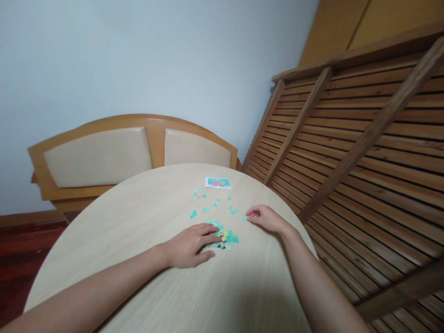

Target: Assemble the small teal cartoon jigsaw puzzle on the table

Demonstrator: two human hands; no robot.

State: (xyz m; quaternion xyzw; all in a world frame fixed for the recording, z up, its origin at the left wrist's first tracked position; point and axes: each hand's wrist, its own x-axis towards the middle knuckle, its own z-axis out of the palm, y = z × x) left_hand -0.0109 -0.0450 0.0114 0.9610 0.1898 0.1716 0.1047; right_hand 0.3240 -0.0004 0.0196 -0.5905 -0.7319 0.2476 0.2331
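A partly assembled jigsaw puzzle (225, 237) with a yellow cartoon figure lies on the round table. My left hand (189, 245) rests flat across its left side, fingers spread, and covers part of the picture. To the right and a little farther off, my right hand (264, 217) is closed with thumb and fingertips pinched at a small teal jigsaw piece (243, 219), which is low over or on the tabletop. Loose teal jigsaw pieces (234, 211) are scattered beyond the puzzle, with another cluster (193, 214) to the left.
A small printed picture sheet (218, 182) lies on the table (138, 208) behind the pieces. A wooden headboard with cream panels (100, 159) stands behind the table against the wall. Slatted wooden panels (347, 152) lean close along the right side.
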